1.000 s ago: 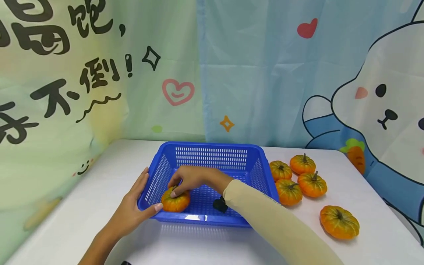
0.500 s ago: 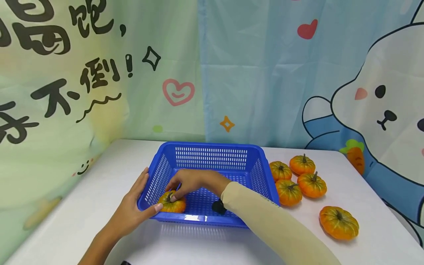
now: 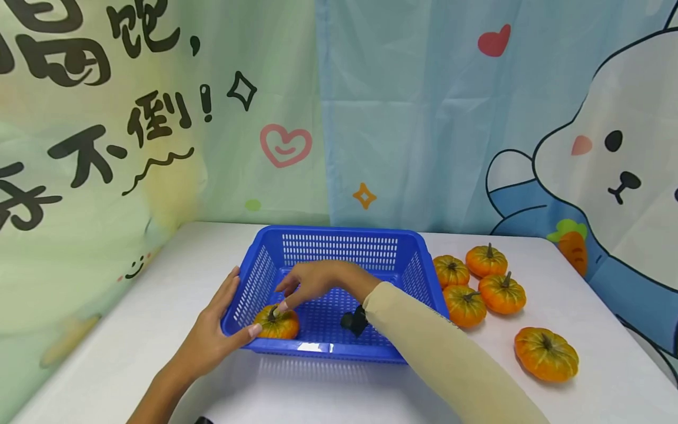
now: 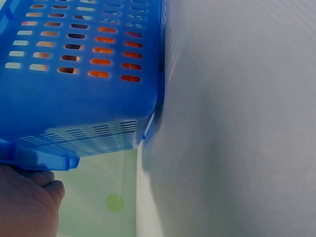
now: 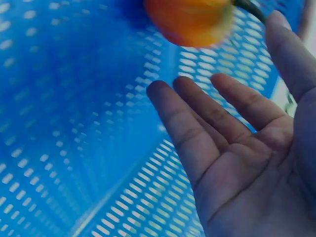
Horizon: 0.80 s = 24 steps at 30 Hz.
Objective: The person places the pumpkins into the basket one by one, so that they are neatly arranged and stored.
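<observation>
A small orange pumpkin [image 3: 278, 323] with a dark stem sits in the near left corner of a blue plastic basket [image 3: 339, 232]. Above it is my right hand [image 3: 315, 280], fingers apart and the thumb tip close to the stem. The right wrist view has the fingers spread below the pumpkin [image 5: 192, 22], clear of its skin. My left hand [image 3: 212, 330] grips the basket's near left corner, thumb over the rim and fingers along the outer side. Through the slots in the left wrist view, orange shows behind the basket wall [image 4: 74, 98]; part of that hand [image 4: 29, 202] appears below.
Right of the basket, several pumpkins [image 3: 502, 293] stand grouped on the white table [image 3: 132, 341], some close against the wall. One more pumpkin [image 3: 546, 354] lies nearer the front. A printed curtain [image 3: 402, 129] hangs behind the table.
The pumpkin has been lowered into the basket's near left corner and let go. My right hand has opened and risen slightly to the right. The left hand keeps its hold on the basket.
</observation>
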Each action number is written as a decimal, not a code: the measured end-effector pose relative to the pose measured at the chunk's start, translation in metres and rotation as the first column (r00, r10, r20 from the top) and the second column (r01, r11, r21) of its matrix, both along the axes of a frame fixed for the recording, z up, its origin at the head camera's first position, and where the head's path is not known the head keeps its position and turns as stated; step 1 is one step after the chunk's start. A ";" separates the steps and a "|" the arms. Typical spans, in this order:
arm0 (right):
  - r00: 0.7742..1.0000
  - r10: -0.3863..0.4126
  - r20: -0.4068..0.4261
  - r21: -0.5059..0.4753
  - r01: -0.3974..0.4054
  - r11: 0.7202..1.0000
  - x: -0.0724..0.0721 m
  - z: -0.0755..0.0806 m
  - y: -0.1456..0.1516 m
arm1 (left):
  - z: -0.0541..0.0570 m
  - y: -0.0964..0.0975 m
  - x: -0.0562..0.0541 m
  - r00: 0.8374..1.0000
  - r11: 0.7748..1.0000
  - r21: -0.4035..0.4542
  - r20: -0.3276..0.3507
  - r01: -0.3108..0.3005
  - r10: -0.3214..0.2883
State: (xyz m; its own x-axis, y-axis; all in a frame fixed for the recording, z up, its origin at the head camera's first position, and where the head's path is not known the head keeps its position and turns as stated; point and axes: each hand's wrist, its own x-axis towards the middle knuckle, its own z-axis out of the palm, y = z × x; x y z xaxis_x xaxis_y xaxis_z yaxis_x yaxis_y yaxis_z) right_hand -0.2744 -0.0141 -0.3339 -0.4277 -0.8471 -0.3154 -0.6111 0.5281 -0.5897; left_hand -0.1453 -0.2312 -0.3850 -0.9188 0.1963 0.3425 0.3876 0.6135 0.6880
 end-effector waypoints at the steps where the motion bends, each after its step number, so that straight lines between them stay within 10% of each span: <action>1: 1.000 0.000 -0.010 -0.012 0.000 1.000 -0.001 0.003 0.002 | 0.000 0.000 0.000 1.000 1.000 0.002 -0.001 -0.003 0.003; 15: 0.992 -0.106 0.073 -0.299 0.123 0.946 0.002 0.044 0.061 | 0.001 0.001 0.000 1.000 1.000 -0.001 0.005 -0.016 0.016; 24: 0.984 -0.175 -0.023 -0.365 0.155 0.918 0.014 0.064 0.107 | 0.000 0.001 0.000 1.000 1.000 0.016 0.006 -0.011 0.011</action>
State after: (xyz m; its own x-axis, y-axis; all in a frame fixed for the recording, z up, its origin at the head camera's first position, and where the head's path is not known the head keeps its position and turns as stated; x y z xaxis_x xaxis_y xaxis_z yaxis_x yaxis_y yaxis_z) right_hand -0.2608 0.0926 -0.2697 -0.5793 -0.8147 0.0254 -0.5695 0.3822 -0.7277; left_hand -0.1456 -0.2300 -0.3851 -0.9228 0.1808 0.3401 0.3768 0.6068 0.6998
